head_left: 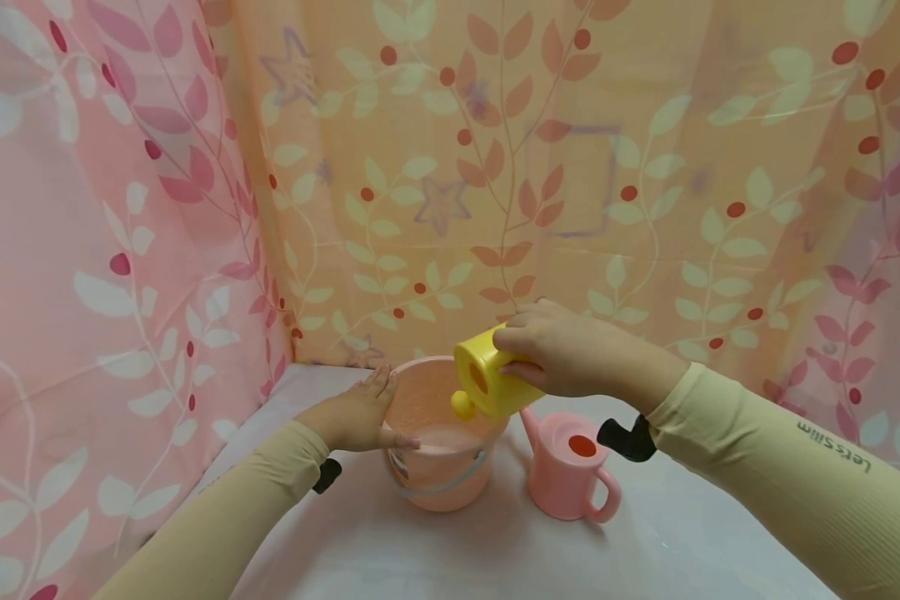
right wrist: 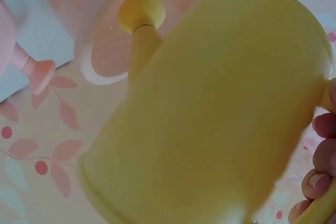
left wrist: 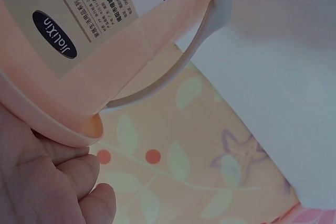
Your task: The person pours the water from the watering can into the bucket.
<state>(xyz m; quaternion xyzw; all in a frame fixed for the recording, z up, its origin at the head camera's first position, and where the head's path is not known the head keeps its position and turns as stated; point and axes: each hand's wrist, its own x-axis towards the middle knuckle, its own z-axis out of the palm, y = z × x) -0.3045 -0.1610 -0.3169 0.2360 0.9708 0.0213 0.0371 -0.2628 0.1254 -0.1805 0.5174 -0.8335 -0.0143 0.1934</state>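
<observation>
My left hand [head_left: 356, 412] rests on the rim of a pink bucket [head_left: 446, 483], fingers spread along the left edge and thumb over the near rim. Its fingers also show beside the rim in the left wrist view. My right hand [head_left: 562, 346] grips the handle of a yellow watering can [head_left: 513, 396]. The can is tipped over the bucket, its round spout head [right wrist: 142, 13] toward the bucket's opening. In the right wrist view, curled fingers [right wrist: 317, 184] hold the handle. A pink watering can [head_left: 558, 475] stands upright right of the bucket.
The white tabletop [head_left: 690, 525] carries the bucket and pink can. A grey bail handle [head_left: 446, 487] hangs across the bucket's front. Leaf-patterned curtains [head_left: 420, 208] enclose the back and sides. Black straps [head_left: 630, 440] with cameras sit at the wrists.
</observation>
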